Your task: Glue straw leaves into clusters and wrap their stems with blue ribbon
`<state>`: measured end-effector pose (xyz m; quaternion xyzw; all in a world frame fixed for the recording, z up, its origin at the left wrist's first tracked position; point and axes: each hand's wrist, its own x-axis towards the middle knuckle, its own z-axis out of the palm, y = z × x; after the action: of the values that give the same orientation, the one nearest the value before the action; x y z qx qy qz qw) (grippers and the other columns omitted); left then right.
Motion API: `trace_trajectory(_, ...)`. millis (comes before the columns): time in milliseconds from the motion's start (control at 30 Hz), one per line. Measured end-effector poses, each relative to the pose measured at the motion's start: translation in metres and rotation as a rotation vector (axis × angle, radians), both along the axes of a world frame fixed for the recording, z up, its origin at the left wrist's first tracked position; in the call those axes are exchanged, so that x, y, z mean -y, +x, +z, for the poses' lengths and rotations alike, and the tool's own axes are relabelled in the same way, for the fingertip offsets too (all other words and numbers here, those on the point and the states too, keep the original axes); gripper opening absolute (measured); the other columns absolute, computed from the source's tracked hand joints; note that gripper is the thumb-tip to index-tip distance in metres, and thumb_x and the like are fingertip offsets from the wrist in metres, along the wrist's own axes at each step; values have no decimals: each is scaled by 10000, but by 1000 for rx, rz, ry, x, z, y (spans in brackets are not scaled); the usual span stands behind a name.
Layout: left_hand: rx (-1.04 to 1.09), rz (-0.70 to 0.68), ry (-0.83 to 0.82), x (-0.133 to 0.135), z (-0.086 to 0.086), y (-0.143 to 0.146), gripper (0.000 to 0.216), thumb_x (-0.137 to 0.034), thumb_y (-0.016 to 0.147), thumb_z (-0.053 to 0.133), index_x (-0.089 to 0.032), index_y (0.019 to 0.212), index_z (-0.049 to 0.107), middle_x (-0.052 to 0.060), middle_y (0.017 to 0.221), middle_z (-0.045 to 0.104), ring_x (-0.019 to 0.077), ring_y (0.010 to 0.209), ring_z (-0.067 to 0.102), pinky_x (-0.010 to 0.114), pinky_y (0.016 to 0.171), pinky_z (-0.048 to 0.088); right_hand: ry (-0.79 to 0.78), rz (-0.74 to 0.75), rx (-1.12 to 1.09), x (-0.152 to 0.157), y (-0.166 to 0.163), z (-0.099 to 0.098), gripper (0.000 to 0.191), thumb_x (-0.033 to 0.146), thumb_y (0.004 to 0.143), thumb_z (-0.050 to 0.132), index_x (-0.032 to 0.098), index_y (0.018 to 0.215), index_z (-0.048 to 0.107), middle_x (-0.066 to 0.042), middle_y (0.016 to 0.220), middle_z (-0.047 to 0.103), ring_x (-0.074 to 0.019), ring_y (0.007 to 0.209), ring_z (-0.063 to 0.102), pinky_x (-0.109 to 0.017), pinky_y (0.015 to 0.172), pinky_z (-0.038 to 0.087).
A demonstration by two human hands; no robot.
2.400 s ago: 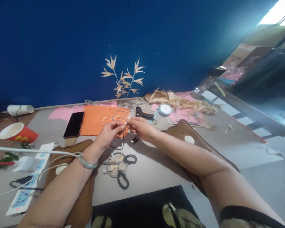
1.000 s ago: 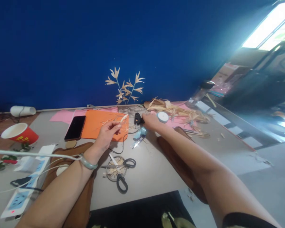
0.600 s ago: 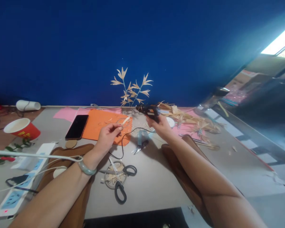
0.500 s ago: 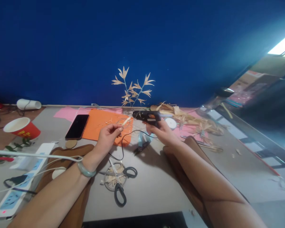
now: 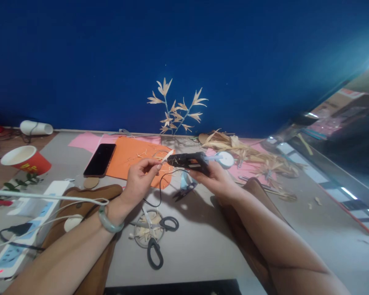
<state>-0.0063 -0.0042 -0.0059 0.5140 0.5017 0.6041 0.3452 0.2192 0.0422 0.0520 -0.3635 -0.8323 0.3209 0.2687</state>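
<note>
Set out before a deep blue wall (image 5: 110, 61), across a grey table (image 5: 209, 250). Propped under both forearms with brown pads (image 5: 103, 194). Heaped at the back right with dried husks (image 5: 249, 153), partly over pink paper (image 5: 238, 172). Covered left of centre by an orange sheet (image 5: 123, 155), scattered with thin strands. Edged at near left by a power strip (image 5: 14, 254), glowing red at one end. Topped near the middle of the back by a branching spray of husk flowers (image 5: 174, 108). Stocked on the left with a black phone (image 5: 100, 160) along the orange sheet's edge, then a red paper cup (image 5: 33, 162). Strewn nearer the body with open scissors (image 5: 153, 228), lying across a round container (image 5: 140, 245) of pale scraps. Gripping a hot glue gun (image 5: 187, 161) above the table in the right hand (image 5: 217, 180), nozzle leftward. Joined by a white spool (image 5: 226, 159) just beyond that hand and dark snips (image 5: 184, 191) below the gun. Pinching a pale husk piece (image 5: 167, 156) between left hand (image 5: 141, 180) thumb and fingers, right at the nozzle; impossible to tell whether touching.
</note>
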Motion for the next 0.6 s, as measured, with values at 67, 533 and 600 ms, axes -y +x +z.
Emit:
trace_trajectory(67, 2, -10, 6, 1, 0, 0, 176, -323, 786, 672, -161, 852, 694, 26, 758, 663, 126, 669, 583, 263, 664, 489, 1, 2, 1, 0, 0, 0, 306, 386, 863, 554, 129, 977, 675, -66, 865, 685, -202, 770, 602, -290, 680, 477)
trace_trajectory(533, 62, -30, 8, 1, 8, 2, 151, -303, 763, 697, -161, 812, 690, 18, 711, 661, 117, 635, 591, 245, 642, 495, -115, 1, -140, 5, 0, 3, 259, 348, 866, 554, 157, 1019, 639, -24, 763, 589, -126, 620, 484, -243, 558, 409)
trace_trajectory(600, 56, -34, 11, 1, 7, 2, 150, -305, 767, 694, -162, 814, 691, 16, 705, 658, 115, 632, 588, 245, 643, 494, -114, 10, -113, 5, 0, 4, 256, 350, 867, 554, 152, 998, 648, -25, 756, 586, -127, 627, 485, -241, 557, 405)
